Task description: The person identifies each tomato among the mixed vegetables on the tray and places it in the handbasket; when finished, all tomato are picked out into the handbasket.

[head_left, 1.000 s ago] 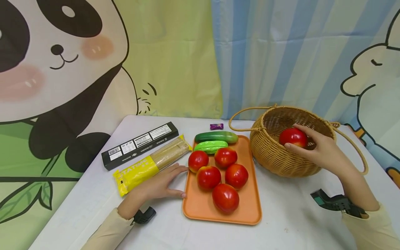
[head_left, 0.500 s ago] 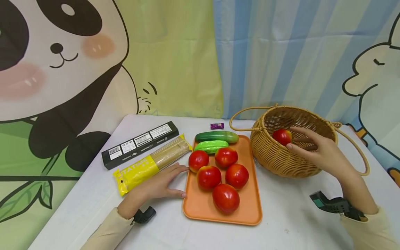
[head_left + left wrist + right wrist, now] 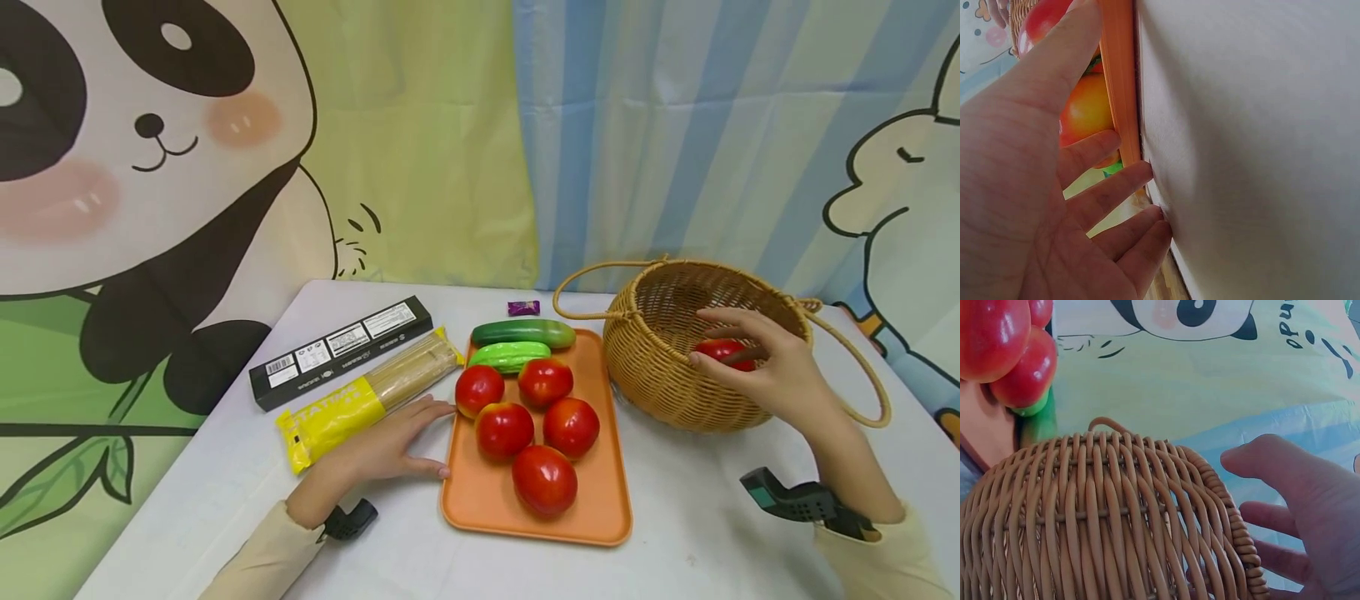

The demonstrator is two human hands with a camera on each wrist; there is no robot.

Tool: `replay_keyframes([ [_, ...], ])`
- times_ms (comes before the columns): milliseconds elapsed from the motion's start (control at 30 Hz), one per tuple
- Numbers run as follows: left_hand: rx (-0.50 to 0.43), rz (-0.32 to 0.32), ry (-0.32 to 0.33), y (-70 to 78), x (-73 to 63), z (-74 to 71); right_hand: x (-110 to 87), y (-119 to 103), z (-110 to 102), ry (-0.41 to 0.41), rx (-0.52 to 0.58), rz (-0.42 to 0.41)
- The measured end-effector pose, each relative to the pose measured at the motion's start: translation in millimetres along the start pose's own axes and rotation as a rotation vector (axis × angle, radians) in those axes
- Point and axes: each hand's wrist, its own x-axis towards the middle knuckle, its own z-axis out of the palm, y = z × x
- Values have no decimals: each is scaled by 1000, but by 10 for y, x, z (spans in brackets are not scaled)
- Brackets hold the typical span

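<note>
My right hand hovers over the near right rim of the wicker basket, thumb and fingers apart. A glossy red fruit lies inside the basket below the fingers, partly hidden by them and the rim. In the right wrist view the hand is beside the basket's woven rim, with nothing between its fingers. My left hand rests at the left edge of the orange tray, fingertips touching its side. Several red fruits lie on the tray, behind them a light green bumpy vegetable and a cucumber.
Left of the tray are a yellow pack of noodles and a long black box. A small purple wrapped sweet lies behind the tray. The basket's rope handles flop outward. A printed curtain hangs behind the white table.
My right hand has let go of the red fruit, which dropped into the basket and then shifted right, under the fingers. The left hand stays at the tray's edge.
</note>
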Motion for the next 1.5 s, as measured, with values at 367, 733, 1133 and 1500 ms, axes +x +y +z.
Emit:
replay_keyframes([
  [367, 0, 6, -1, 5, 0, 1, -6, -104, 29, 22, -6, -119],
  [733, -7, 8, -5, -1, -4, 9, -30, -287, 24, 44, -15, -171],
  [1133, -12, 2, -4, 8, 3, -14, -48, -422, 30, 6, 75, -285],
  [1500, -25, -15, -19, -2, 5, -8, -45, -440, 168, -44, 140, -328],
])
